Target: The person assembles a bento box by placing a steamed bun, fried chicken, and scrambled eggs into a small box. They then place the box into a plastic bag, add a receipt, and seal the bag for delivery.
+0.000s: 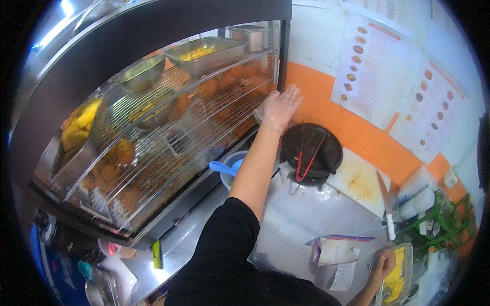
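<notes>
My left hand (279, 106), in a clear plastic glove, is raised at the right end of a glass-fronted food warmer (153, 232). Its fingers are stretched out and nothing shows in them. Below that hand lies a black pan (326, 140) with red-handled tongs (300, 164) resting across it. My right hand (386, 262), at the lower right, is curled at the edge of a clear tub (407, 265) of yellow food. A thin, dark stick-like end shows beside its fingers, but what they grip is hidden.
Metal trays (224, 57) and bowls (143, 75) of food sit on the warmer's wire rack (204, 102). A knife (390, 227) lies beside a stained white cutting board (352, 178). A blue spoon (220, 168) stands in a tub. A green basket (449, 227) is at right.
</notes>
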`<state>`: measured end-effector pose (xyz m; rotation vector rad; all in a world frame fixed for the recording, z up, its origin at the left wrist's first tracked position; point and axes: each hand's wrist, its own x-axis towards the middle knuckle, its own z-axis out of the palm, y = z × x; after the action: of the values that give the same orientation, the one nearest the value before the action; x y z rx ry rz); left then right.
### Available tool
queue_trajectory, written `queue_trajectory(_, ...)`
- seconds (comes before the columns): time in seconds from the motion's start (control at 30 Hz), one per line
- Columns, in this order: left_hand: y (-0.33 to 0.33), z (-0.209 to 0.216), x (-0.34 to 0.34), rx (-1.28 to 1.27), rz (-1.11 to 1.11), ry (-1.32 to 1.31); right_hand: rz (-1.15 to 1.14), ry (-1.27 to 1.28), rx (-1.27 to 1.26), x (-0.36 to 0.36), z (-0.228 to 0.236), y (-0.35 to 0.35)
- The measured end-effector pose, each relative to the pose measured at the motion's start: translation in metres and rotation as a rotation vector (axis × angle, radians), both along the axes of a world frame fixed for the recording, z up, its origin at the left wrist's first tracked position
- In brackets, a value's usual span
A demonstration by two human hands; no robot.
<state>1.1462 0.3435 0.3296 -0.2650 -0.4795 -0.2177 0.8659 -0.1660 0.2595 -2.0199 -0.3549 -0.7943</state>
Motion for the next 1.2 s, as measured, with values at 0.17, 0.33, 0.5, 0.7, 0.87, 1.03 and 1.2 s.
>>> queue_trajectory(0.17,0.005,0.013,0.081,0.076,0.231,0.221,-0.196,0.04,-0.048,-0.025,0.0,-0.018)
queue_trajectory(0.33,0.04,-0.026,0.148,-0.242,0.271,0.075,-0.48,0.072,-0.154,-0.076,-0.003,-0.041)
queue_trajectory(0.5,0.06,-0.049,0.154,-0.262,0.346,0.101,-0.5,-0.043,-0.342,-0.095,0.004,-0.058)
queue_trajectory(0.7,0.075,-0.046,0.081,-0.188,0.512,0.094,-0.665,0.234,-0.231,-0.088,0.005,-0.052)
queue_trajectory(0.87,0.077,-0.033,-0.014,-0.129,0.503,-0.015,-0.44,0.146,-0.291,-0.059,-0.002,-0.043)
queue_trajectory(1.03,0.071,-0.023,-0.113,-0.177,0.51,-0.032,-0.423,0.188,-0.167,-0.046,-0.015,-0.044)
queue_trajectory(1.2,0.073,-0.037,-0.141,-0.37,0.494,-0.128,-0.43,0.144,-0.142,-0.058,-0.029,-0.052)
